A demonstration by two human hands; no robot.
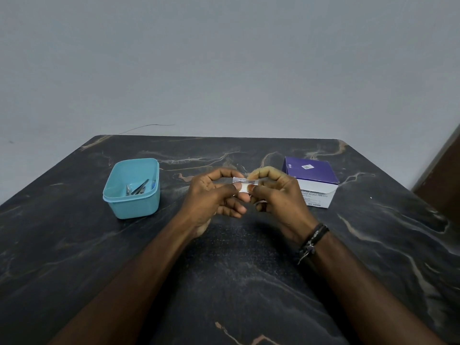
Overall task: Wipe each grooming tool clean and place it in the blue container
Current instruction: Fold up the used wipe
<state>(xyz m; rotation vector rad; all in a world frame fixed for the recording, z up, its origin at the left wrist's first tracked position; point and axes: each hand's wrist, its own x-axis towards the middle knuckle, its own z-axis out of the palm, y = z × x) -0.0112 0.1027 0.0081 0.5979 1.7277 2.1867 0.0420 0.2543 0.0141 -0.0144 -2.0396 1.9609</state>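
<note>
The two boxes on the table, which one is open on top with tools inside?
The blue container, on the left hand's side: lidless, with metal tools lying inside. The purple-and-white swab box by the right hand shows nothing inside.

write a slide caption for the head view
Both hands pinch a small white sachet between a light blue plastic container and a purple-and-white box.
</note>
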